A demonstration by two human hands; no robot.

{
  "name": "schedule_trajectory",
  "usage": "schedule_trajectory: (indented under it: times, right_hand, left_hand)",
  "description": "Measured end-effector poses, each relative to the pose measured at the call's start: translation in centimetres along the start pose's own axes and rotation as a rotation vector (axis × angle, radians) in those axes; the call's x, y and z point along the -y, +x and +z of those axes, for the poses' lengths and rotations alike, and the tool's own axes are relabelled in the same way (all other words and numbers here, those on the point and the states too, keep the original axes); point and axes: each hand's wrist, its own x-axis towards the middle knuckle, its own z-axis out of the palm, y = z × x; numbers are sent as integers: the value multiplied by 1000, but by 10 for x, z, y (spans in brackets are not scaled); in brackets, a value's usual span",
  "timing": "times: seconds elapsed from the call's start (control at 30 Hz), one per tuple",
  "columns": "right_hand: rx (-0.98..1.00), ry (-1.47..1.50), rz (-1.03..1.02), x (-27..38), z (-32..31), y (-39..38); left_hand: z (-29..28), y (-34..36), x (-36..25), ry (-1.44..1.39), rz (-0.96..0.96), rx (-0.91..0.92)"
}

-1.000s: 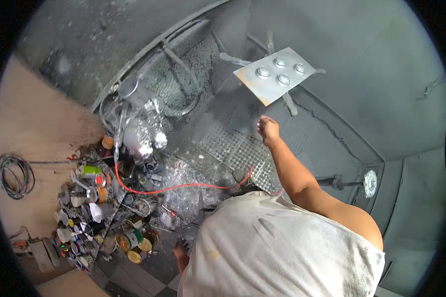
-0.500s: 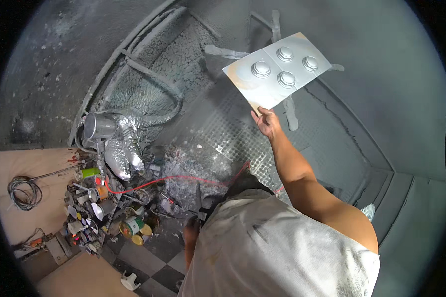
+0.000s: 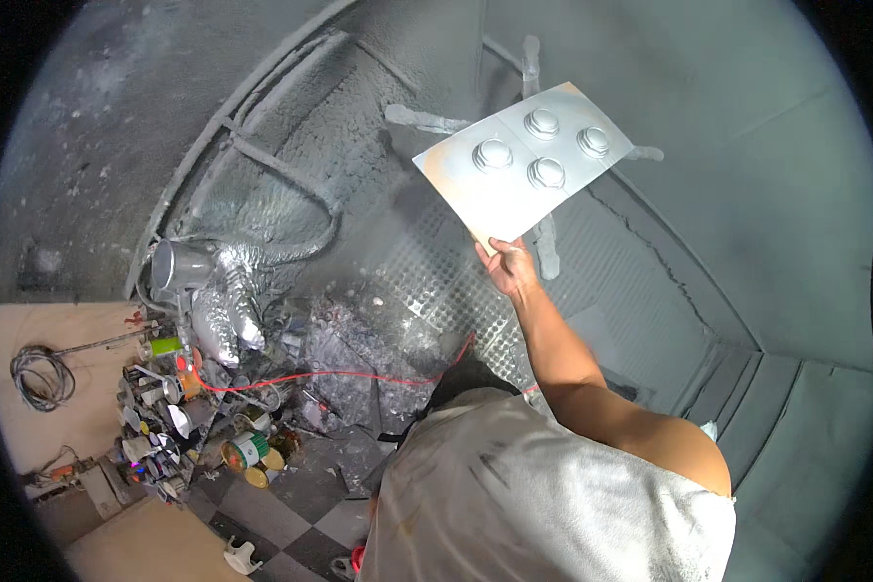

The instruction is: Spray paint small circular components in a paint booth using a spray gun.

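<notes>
My right hand (image 3: 510, 267) is closed on the near corner of a silvery board (image 3: 524, 160), thumb on top. Several round stepped knobs (image 3: 546, 173) stand up from the board's face, and its left end shows a tan tint. Under or behind the board, a paint-crusted cross-shaped stand (image 3: 548, 247) sticks out on several sides; whether the board touches it I cannot tell. My left hand is hidden beside my grey-white shirt (image 3: 553, 495), low in the picture.
At left, a metal cup (image 3: 179, 264) sits by foil-wrapped shapes (image 3: 218, 325). A red hose (image 3: 349, 374) runs across the floor past cluttered cans (image 3: 247, 451). Grey-coated walls (image 3: 747, 126) and a dimpled floor mat (image 3: 436, 291) surround the stand.
The board and my right hand appear slightly lower and further left, along with the whole view. My left hand, partly seen before at my side, has dropped out of sight.
</notes>
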Motion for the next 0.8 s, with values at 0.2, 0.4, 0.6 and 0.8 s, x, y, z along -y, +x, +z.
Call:
schedule_trajectory:
  times: [0.2,0.4,0.6,0.8]
  right_hand:
    - [53,-43,-5,7,16,-50]
    - [154,-107,-20,-9,30,-114]
    - [257,-269,64,-53,59,-228]
    - [348,-410,171,-99,85,-375]
  left_hand:
    - [9,-14,33,-199,-18,-32]
    - [11,-46,50,-34,77,10]
    - [-12,-135,149,-155,-7,-69]
    - [-24,-225,296,-226,-249,-237]
